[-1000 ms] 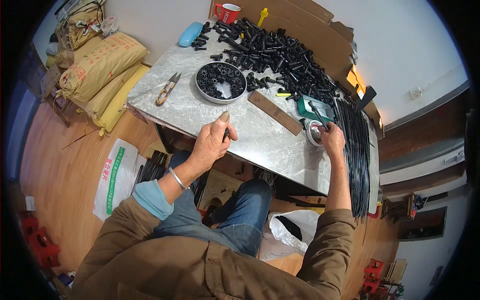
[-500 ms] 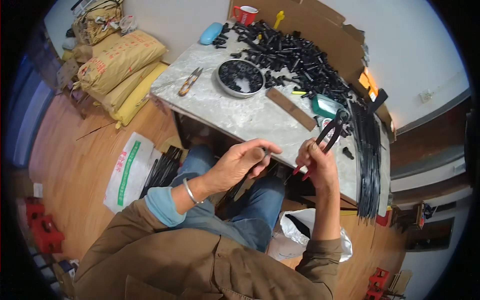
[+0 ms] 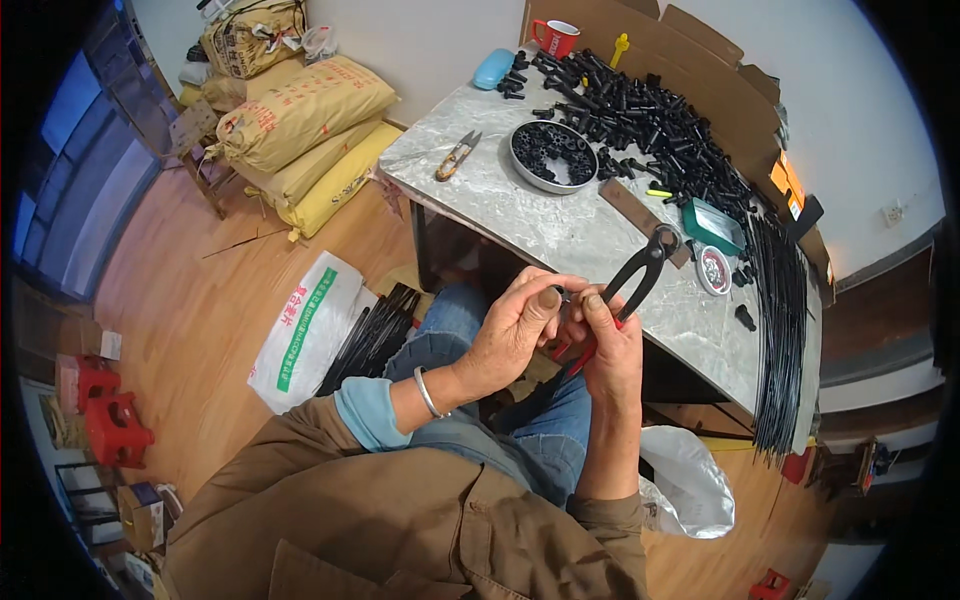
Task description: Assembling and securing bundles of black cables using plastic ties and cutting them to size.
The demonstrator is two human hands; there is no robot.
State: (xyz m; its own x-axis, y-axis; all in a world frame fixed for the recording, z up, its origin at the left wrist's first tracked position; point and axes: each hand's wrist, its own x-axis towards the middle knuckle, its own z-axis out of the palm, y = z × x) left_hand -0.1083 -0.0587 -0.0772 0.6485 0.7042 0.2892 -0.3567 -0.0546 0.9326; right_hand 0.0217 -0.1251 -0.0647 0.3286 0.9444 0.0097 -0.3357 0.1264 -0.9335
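Observation:
My right hand [image 3: 612,352] is closed around the red handles of a pair of black-jawed pincers [image 3: 640,278], whose head points up and away from me. Close against it, my left hand [image 3: 512,335] has its thumb and fingers curled in a pinch. Something small and dark shows at its fingertips, too hidden to name. Both hands meet above my lap, just in front of the table edge. On the table [image 3: 480,205] stands a round metal bowl [image 3: 550,187] with black ring-like pieces. Behind it lies a heap of short black bolt-like parts [image 3: 650,125].
Long thin black rods [image 3: 780,350] hang over the table's right end. Thread snips [image 3: 458,157], a brown flat bar [image 3: 630,208], a green box [image 3: 713,227] and a small round dish [image 3: 713,270] lie on top. Full sacks [image 3: 310,110] are stacked at the left; a white bag [image 3: 690,480] stands right.
My two hands have come together; they were apart before. The pincers have tilted further over to the right, still in my right hand. The whole view has shifted, so the table appears further right.

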